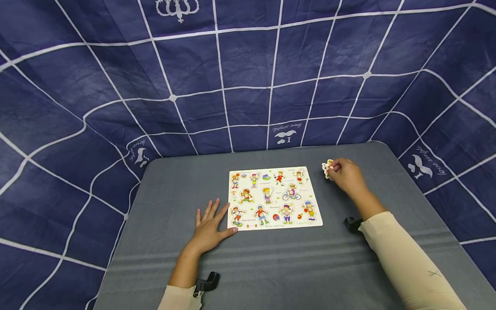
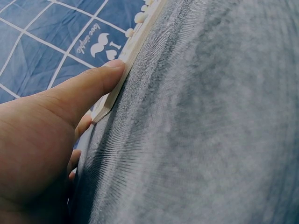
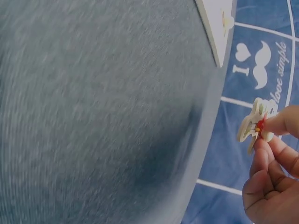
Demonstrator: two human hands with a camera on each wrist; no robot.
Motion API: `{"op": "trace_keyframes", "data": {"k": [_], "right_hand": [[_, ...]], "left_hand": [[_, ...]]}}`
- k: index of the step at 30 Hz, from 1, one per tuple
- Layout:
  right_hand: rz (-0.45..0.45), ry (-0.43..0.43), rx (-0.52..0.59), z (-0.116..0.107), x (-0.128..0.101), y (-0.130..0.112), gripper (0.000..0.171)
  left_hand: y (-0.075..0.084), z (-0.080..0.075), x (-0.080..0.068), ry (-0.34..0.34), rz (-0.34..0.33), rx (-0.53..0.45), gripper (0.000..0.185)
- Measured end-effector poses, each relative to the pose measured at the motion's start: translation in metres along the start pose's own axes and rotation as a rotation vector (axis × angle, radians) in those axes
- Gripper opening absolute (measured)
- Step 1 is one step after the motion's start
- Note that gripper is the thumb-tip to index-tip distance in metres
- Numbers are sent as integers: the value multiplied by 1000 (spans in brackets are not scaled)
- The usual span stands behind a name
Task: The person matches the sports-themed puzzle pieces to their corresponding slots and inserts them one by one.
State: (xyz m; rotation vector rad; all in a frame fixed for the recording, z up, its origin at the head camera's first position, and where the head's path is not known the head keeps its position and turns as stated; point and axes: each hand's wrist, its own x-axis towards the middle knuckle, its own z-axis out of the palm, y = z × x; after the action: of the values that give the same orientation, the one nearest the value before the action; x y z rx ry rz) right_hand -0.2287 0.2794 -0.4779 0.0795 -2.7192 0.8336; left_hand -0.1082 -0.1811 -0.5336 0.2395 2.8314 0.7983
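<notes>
A white wooden puzzle board point(image 1: 275, 198) with several cartoon sports figures lies flat in the middle of the grey table point(image 1: 170, 189). My left hand point(image 1: 209, 228) rests flat on the table, fingers straight, its thumb point(image 2: 88, 86) against the board's lower left edge point(image 2: 135, 44). To the right of the board, my right hand point(image 1: 345, 174) pinches a small figure-shaped puzzle piece point(image 1: 327, 168) by its red peg, lifted off the table. In the right wrist view the piece point(image 3: 254, 123) is held between thumb and fingers, with the board's corner point(image 3: 217, 28) farther off.
A dark blue cloth with white lines and "I love simple" moustache prints point(image 1: 284, 135) hangs behind and around the table. Black wrist camera mounts point(image 1: 205, 284) point(image 1: 351, 224) sit on both forearms. Grey tabletop stretches on all sides of the board.
</notes>
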Motion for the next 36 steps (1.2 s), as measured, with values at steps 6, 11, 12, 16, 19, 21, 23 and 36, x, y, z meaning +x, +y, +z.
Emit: {"op": "trace_keyframes", "data": {"k": [6, 11, 12, 16, 19, 21, 23, 36], "right_hand": [[-39, 6, 28, 7, 0, -9, 11], [-68, 8, 37, 14, 1, -16, 8], [-66, 4, 40, 15, 1, -17, 7], [-61, -14, 37, 20, 3, -23, 7], [-60, -25, 38, 22, 5, -27, 9], [-63, -31, 37, 24, 6, -31, 10], [-65, -37, 40, 25, 7, -34, 10], [-113, -91, 50, 38, 11, -54, 10]], "left_hand": [[0, 0, 0, 3, 1, 5, 93], [0, 0, 0, -2, -4, 6, 93], [0, -1, 0, -2, -4, 5, 93], [0, -1, 0, -1, -1, 8, 93], [0, -1, 0, -5, -1, 14, 93], [0, -1, 0, -7, -1, 12, 93], [0, -1, 0, -9, 0, 13, 93], [3, -4, -2, -9, -2, -1, 92]]}}
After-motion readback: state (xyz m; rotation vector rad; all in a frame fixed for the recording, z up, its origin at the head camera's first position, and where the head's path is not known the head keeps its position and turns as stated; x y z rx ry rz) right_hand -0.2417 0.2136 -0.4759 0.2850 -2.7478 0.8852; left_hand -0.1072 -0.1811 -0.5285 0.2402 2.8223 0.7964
